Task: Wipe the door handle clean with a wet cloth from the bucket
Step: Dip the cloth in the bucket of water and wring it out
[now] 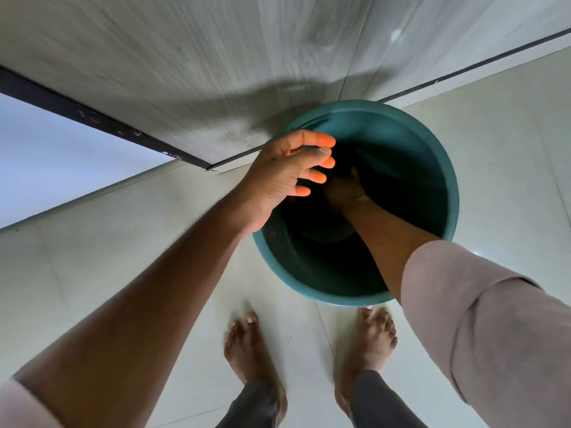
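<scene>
- The right hand is put deep in the green bucket; its fingers cannot be made out
- The left hand is held over the rim, fingers spread
- The bucket is set on the floor, near bare feet

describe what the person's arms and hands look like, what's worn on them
Both hands are bare, with no gloves, rings or watch that show. The left hand has a bare forearm; a pale sleeve edge shows only near the shoulder. The right hand is dim inside the bucket; its arm wears a loose pale mauve-grey sleeve pushed up above the forearm.
</scene>
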